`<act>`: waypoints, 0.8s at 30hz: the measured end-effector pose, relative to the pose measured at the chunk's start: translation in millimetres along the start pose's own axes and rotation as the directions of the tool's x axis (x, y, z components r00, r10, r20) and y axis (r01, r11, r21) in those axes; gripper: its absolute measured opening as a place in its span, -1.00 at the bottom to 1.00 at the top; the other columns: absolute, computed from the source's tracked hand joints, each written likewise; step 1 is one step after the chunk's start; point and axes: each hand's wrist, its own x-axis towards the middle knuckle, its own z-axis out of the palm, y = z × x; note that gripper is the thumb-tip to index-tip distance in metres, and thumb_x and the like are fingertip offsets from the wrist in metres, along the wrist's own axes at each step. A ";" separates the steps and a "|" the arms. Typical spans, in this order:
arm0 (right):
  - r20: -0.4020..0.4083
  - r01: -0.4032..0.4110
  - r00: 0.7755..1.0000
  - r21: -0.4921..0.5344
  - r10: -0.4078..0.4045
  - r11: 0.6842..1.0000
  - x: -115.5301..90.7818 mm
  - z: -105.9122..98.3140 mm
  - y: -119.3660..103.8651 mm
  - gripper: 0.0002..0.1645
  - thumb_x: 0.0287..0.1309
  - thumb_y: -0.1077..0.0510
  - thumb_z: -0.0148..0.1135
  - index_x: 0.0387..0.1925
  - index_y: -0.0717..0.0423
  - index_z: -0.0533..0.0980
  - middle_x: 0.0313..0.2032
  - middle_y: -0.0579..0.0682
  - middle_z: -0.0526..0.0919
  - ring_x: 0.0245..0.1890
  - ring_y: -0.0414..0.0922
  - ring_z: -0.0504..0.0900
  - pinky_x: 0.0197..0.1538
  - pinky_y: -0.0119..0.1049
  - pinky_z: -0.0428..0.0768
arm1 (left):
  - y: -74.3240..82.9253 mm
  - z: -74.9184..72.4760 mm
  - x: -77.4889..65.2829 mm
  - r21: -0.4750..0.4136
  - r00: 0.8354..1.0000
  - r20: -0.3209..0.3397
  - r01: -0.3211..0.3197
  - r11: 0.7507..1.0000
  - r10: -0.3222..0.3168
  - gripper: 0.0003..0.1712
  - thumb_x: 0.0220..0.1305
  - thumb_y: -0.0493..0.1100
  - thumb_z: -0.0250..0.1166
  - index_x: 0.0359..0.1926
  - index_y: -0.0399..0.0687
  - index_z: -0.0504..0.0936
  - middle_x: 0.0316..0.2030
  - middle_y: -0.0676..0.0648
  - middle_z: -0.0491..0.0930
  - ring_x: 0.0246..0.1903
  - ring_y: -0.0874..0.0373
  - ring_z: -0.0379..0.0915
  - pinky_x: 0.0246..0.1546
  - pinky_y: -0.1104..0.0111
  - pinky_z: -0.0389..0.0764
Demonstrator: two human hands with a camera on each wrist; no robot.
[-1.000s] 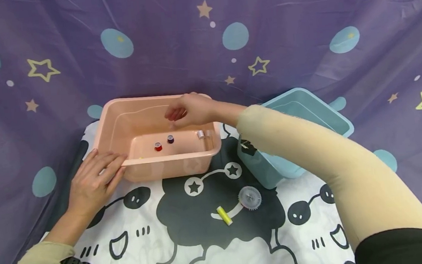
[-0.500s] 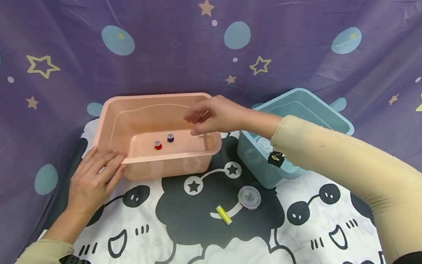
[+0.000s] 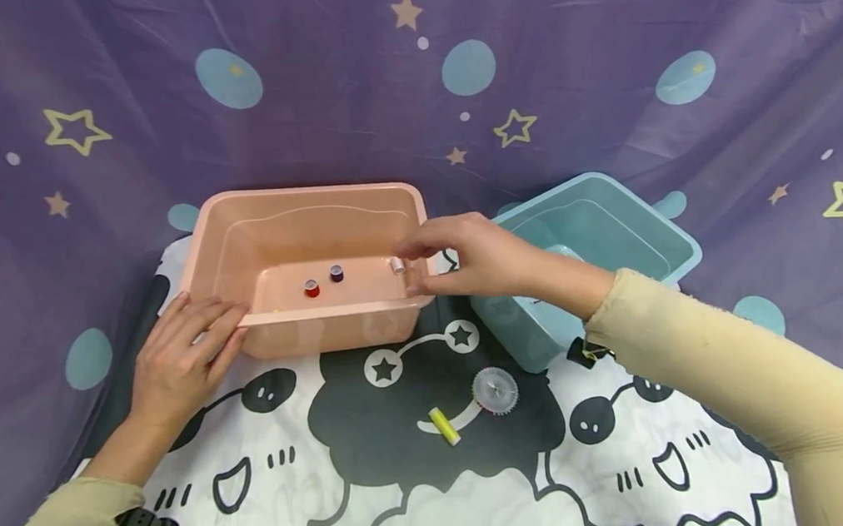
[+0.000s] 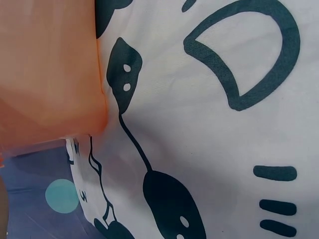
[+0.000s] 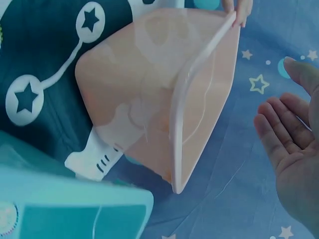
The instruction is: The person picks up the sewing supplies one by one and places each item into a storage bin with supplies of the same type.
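My left hand (image 3: 184, 350) holds the front left corner of the rim of a peach plastic bin (image 3: 337, 331); its fingers also show over the rim in the right wrist view. My right hand (image 3: 477, 254) is at the bin's right rim, fingers loosely bent and thumb apart. In the right wrist view its palm (image 5: 294, 164) holds nothing. Small spools of thread lie in the bin: a red spool (image 3: 312, 288), a dark purple spool (image 3: 336, 274) and a white spool (image 3: 397, 265) near the right hand's fingertips. A yellow spool (image 3: 445, 425) lies on the cloth.
A blue plastic bin (image 3: 662, 254) stands angled at the right, partly behind my right forearm, with something clear inside. A clear round disc with a notched edge (image 3: 495, 391) lies near the yellow spool. Behind hangs a purple star-printed curtain (image 3: 346, 94); the cloth (image 3: 294, 525) has cartoon sheep.
My right hand has moved right and toward me, from over the middle of the peach bin to its right rim. My left hand has stayed at the corner, and the spools have not moved.
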 end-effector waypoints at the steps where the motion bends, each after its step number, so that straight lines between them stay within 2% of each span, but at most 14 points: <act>1: -0.009 0.009 1.000 -0.005 -0.009 1.000 -3.6 2.0 -1.6 -0.53 0.26 0.11 0.55 0.17 0.12 0.71 0.04 -0.07 0.79 0.03 -0.15 0.74 0.08 -0.19 0.72 | 0.1 -0.1 -0.1 0.000 1.000 -0.002 0.000 1.000 0.000 -0.55 0.63 0.04 0.17 0.10 -0.21 0.80 -0.09 -0.28 0.79 -0.04 -0.35 0.69 0.39 -0.23 0.47; 4: -0.034 0.014 0.999 -0.006 -0.014 1.000 -14.2 8.3 -5.1 -0.50 0.24 0.11 0.57 0.19 0.12 0.71 0.06 -0.04 0.79 0.06 -0.13 0.74 0.14 -0.18 0.71 | 0.2 -0.3 0.0 0.000 1.000 0.000 0.000 1.000 0.000 -0.55 0.63 0.04 0.17 0.11 -0.21 0.79 -0.09 -0.28 0.79 -0.04 -0.35 0.69 0.39 -0.23 0.47; 12: -0.077 0.001 0.997 0.015 0.000 1.000 -36.9 25.3 -6.4 -0.45 0.19 0.07 0.63 0.19 0.10 0.71 0.09 -0.04 0.79 0.04 -0.12 0.75 0.10 -0.14 0.73 | 0.8 -0.5 0.4 -0.006 1.000 -0.009 0.006 1.000 -0.006 -0.55 0.63 0.04 0.18 0.08 -0.23 0.80 -0.08 -0.28 0.79 -0.03 -0.35 0.68 0.39 -0.22 0.47; 18: -0.089 0.005 0.996 0.043 -0.001 0.999 -47.2 38.0 -7.2 -0.49 0.18 0.08 0.63 0.15 0.10 0.73 0.07 -0.05 0.79 0.05 -0.18 0.75 0.11 -0.19 0.74 | 1.0 0.5 -0.4 -0.007 1.000 -0.012 0.011 1.000 -0.011 -0.54 0.63 0.04 0.17 0.08 -0.23 0.80 -0.08 -0.28 0.79 -0.02 -0.34 0.68 0.39 -0.22 0.47; 24: -0.090 -0.002 0.996 0.088 0.009 0.996 -53.2 48.8 -7.4 -0.49 0.17 0.09 0.63 0.15 0.09 0.73 0.06 -0.05 0.79 0.04 -0.18 0.75 0.10 -0.14 0.76 | 1.2 0.8 -0.2 -0.009 1.000 -0.017 0.015 1.000 -0.015 -0.55 0.63 0.04 0.18 0.08 -0.23 0.80 -0.08 -0.28 0.79 -0.03 -0.35 0.68 0.38 -0.23 0.47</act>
